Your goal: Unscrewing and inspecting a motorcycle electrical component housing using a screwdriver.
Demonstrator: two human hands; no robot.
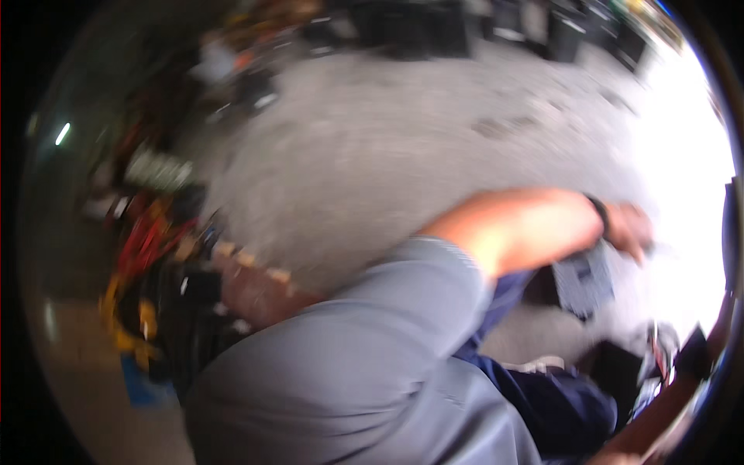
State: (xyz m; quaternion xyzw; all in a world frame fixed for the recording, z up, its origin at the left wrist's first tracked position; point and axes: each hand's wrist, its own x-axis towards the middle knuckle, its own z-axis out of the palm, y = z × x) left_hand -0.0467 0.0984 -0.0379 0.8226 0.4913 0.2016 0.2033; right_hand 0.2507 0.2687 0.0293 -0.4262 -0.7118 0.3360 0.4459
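A rough grey concrete floor (349,139) spreads across this workshop, with a row of black box-shaped objects (411,31) along its far side and hard white light pouring in at the right. Red and yellow cable-like clutter (151,240) heaps up on the left.

From where I stand, the person in the grey short-sleeved shirt (333,372) has the bare left hand (629,229) out past a dark wristband (597,217), fingers loosely bent and tipped downward. Everything is smeared by motion, so I can't tell whether they touch or grip anything. Just below them, on the floor, sits a dark grey box-shaped block with a textured face (583,283).

I'd judge that block stiff and fairly weighty, not delicate; the rough face should resist slipping. Its opposite sides, near the top edges, look the best place to take hold, with a palm underneath if it proves heavy.

The right forearm (659,415) shows at the lower right, but I can't make out the right hand's opening or hold.
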